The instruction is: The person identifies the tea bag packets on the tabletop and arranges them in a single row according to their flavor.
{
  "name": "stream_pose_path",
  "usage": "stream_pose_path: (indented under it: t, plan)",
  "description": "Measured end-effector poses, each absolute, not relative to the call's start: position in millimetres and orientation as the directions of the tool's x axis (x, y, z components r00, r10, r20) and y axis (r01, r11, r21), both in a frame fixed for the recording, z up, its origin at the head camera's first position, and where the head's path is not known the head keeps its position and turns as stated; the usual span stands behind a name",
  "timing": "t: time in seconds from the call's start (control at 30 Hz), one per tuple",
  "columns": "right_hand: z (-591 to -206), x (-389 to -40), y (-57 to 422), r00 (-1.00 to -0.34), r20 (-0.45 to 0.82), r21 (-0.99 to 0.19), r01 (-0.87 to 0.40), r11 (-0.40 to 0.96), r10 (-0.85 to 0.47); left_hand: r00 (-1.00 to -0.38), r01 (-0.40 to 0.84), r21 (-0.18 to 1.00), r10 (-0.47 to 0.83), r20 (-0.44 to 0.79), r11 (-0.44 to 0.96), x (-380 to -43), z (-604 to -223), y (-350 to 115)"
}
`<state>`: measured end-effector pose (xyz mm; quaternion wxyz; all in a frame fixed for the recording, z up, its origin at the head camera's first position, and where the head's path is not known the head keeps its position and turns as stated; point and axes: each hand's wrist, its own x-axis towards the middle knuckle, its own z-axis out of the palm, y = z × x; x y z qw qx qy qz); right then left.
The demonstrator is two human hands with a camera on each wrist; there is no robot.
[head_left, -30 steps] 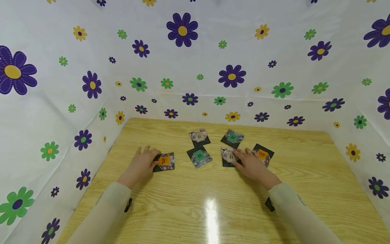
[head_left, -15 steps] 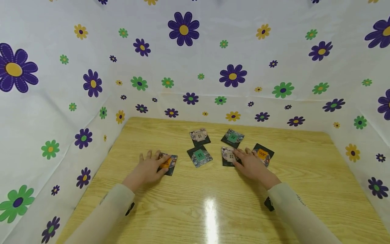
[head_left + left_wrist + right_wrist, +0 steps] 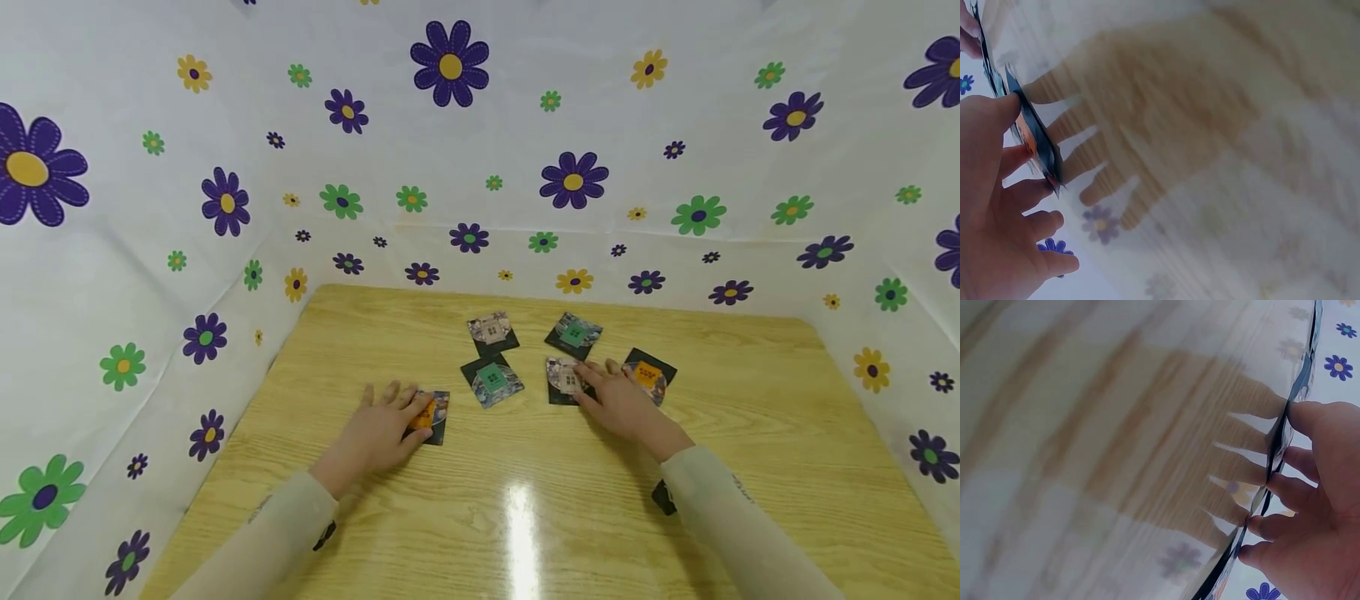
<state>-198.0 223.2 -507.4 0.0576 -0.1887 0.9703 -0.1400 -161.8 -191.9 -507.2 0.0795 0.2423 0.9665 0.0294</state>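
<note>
My left hand lies over a small dark square sachet with an orange label, thumb and fingers spread on its surface. In the left wrist view that sachet shows edge-on under the thumb and fingertips. Farther right, my right hand rests its straight fingertips on a sachet with a beige label. Its palm side partly covers a second orange-labelled sachet. From the right wrist view, the thumb and fingers of the right hand touch the thin foil edges.
Between the hands lies a green-labelled sachet. Behind it are a beige-labelled sachet and another green one. The glossy wooden table meets a flower-printed white cloth at the back and sides.
My left hand has slid right and a little nearer to me, and the orange-labelled sachet has moved along under it. The right hand stays on the beige-labelled sachet.
</note>
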Motion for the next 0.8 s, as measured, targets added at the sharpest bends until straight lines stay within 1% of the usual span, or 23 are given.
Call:
stream_pose_path:
  t: [0.23,0.47,0.67,0.8]
  plan:
    - [-507,-198,223,-0.919,-0.052,-0.301,-0.359,0.884,-0.391,-0.855,0.489,0.109,0.5,-0.137,0.866,-155,-509,-179]
    - [-505,-199,223,-0.921,-0.061,-0.305,-0.349,0.886,-0.384,-0.864,0.471,0.122,0.484,-0.138,0.874,-147,-506,-166]
    - [-507,-199,223,-0.921,-0.062,-0.3,-0.35,0.887,-0.385,-0.859,0.472,0.135,0.489,-0.152,0.871,-145,-507,-162]
    - [-506,-200,227,-0.924,-0.063,-0.34,-0.336,0.878,-0.378,-0.86,0.467,0.151,0.487,-0.152,0.871,-145,-506,-162]
